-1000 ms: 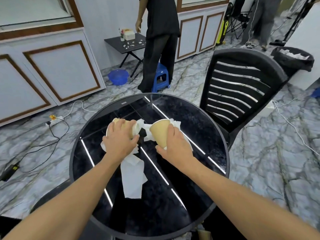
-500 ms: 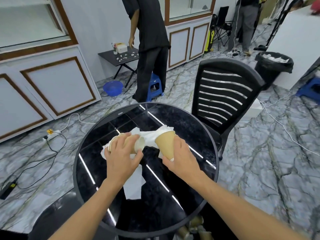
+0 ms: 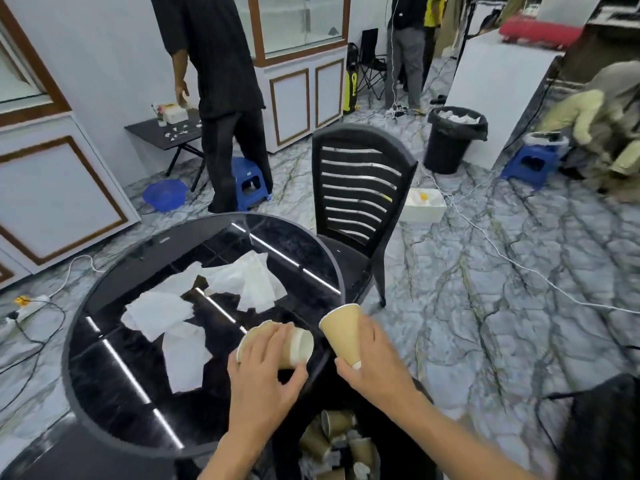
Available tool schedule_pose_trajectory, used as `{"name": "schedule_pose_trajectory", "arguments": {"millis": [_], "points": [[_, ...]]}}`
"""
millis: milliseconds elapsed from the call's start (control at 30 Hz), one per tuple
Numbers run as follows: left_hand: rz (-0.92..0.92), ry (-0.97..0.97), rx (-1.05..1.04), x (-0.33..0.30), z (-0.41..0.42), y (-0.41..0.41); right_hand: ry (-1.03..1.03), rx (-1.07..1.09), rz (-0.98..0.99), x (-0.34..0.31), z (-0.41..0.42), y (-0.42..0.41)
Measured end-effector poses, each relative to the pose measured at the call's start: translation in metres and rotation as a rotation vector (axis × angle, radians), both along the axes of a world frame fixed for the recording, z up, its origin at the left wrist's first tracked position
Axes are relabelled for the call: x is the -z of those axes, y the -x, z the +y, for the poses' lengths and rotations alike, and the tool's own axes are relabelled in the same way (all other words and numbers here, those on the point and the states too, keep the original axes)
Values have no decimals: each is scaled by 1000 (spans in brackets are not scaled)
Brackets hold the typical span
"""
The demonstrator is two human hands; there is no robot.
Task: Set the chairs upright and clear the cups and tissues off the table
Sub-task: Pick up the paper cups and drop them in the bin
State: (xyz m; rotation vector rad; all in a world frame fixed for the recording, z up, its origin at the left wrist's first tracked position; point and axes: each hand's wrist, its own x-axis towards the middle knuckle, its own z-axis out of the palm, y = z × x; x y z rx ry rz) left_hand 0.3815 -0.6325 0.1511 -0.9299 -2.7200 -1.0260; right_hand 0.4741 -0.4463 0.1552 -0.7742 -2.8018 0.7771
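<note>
A bin (image 3: 391, 455) lined in black, already holding brown paper cups and scraps of tissue, sits lowest in view, just below the near edge of the round black glass counter (image 3: 114, 386). Above it, the left hand (image 3: 265, 370) has its fingers wrapped over a paper cup (image 3: 298, 346) lying on its side, mouth turned right, at the counter's near right edge. The right hand (image 3: 377, 362) has its fingers clamped on a second brown cup (image 3: 341, 329), tilted mouth-up and held just past the counter's rim, over the floor and the bin's far side. The two cups sit just beside each other without touching.

Further across the glass, several crumpled white tissues (image 3: 180, 306) lie spread over the middle of the counter, a larger bunch to the left and another sheet (image 3: 252, 278) toward the far right.

Beyond the counter's right side a black slatted chair (image 3: 360, 188) stands upright, its seat tucked against the rim. Behind it on the marble floor are a white box (image 3: 424, 206), a black bin (image 3: 450, 140) lined with a bag, and two blue stools (image 3: 247, 183). A person in black (image 3: 221, 81) stands by a small dark side table (image 3: 166, 135) near white cabinets.
</note>
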Motion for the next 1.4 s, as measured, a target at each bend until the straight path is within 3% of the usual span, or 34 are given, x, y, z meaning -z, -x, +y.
{"name": "schedule_pose_trajectory", "arguments": {"millis": [500, 1000, 1400], "points": [[66, 8, 261, 75, 51, -116, 8, 87, -165, 81, 31, -114], [-102, 257, 263, 178, 41, -100, 3, -18, -303, 167, 20, -105], [-232, 353, 225, 188, 28, -109, 11, -44, -333, 179, 15, -111]]}}
